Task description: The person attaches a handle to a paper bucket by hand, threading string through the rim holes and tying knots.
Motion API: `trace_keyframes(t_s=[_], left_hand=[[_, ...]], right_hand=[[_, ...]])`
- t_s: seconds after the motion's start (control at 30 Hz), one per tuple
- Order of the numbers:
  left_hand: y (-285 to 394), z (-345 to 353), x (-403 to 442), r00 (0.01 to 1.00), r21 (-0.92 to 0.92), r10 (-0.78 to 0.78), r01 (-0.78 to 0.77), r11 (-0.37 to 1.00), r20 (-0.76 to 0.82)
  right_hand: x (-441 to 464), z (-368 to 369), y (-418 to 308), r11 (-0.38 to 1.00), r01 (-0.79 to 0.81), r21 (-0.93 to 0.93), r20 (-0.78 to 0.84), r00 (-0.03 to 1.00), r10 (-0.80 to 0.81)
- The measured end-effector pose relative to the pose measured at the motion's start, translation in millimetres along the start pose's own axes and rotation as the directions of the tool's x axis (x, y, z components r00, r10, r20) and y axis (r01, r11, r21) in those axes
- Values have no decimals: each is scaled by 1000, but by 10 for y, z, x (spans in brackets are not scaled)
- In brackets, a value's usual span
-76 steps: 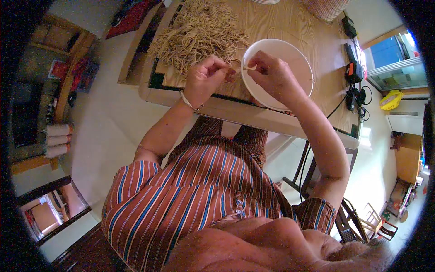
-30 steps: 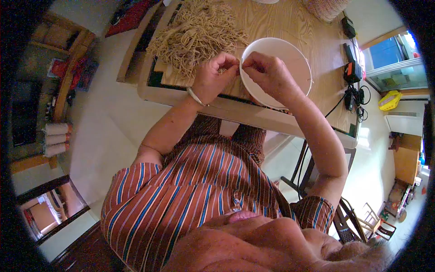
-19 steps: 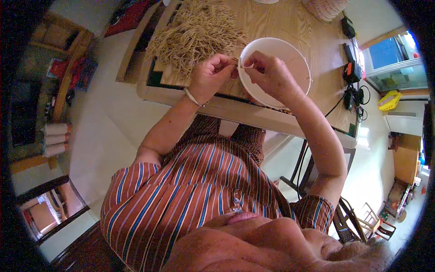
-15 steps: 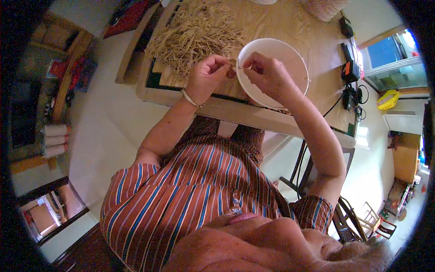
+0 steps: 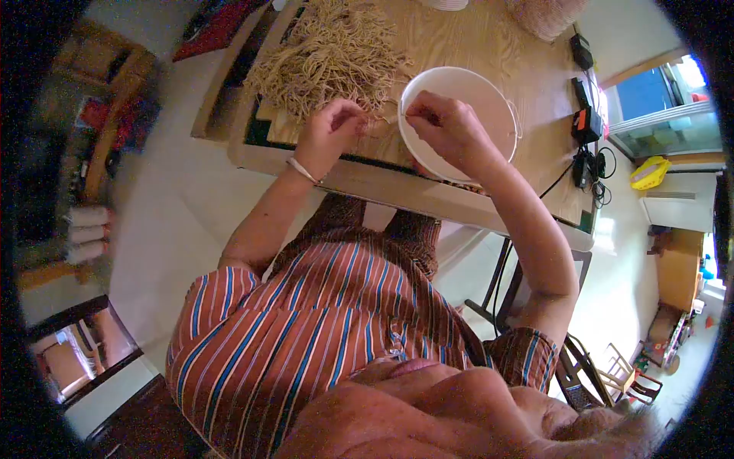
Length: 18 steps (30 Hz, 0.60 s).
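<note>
My left hand (image 5: 327, 138), with a pale bracelet at its wrist, is closed in a pinch on a thin strand at the near edge of a loose heap of tan strands (image 5: 329, 57). A short length of strand shows just right of its fingertips. Over the left rim of a white round bucket (image 5: 493, 115), my right hand (image 5: 453, 128) has its thumb and fingers pressed together. What it pinches is too small to make out. The two hands are apart, with a gap between their fingertips.
The wooden table (image 5: 451, 38) carries a woven basket (image 5: 547, 15) at the back right. Black adapters and cables (image 5: 587, 126) run along its right edge. Beyond stand a yellow bag (image 5: 651, 173) and a wooden chair (image 5: 618, 369).
My left hand has moved left, away from my right hand, widening the gap between them. My right hand stays pinched at the bucket rim. The view has shifted slightly.
</note>
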State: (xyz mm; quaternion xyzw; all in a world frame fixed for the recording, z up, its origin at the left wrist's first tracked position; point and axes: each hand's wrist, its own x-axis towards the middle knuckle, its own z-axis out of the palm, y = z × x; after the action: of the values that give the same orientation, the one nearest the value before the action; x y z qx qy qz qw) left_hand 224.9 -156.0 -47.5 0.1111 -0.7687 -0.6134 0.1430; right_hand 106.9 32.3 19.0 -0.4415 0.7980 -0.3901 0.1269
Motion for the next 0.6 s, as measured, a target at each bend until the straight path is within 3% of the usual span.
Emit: trace_keyframes(t_s=[0.07, 0.27, 0.37, 0.4, 0.5, 0.6], left_hand=[[161, -61, -76, 998, 191, 36, -28, 981, -42], [301, -60, 7, 855, 397, 503, -509, 764, 129], [273, 138, 22, 915, 223, 378, -402, 888, 144], [273, 234, 40, 918, 84, 385, -393, 916, 98], [307, 354, 37, 963, 65, 271, -271, 960, 6], [316, 344, 36, 959, 130, 281, -276, 952, -28]], right_hand=[[6, -2, -28, 1000, -12, -15, 0, 1000, 12], [5, 28, -29, 999, -8, 43, 13, 1000, 8], [11, -24, -97, 1000, -21, 21, 49, 999, 20], [2, -47, -120, 999, -33, 1, 66, 997, 33], [-20, -59, -162, 993, -107, 49, 88, 991, 102], [-18, -53, -140, 994, -95, 60, 88, 992, 90]])
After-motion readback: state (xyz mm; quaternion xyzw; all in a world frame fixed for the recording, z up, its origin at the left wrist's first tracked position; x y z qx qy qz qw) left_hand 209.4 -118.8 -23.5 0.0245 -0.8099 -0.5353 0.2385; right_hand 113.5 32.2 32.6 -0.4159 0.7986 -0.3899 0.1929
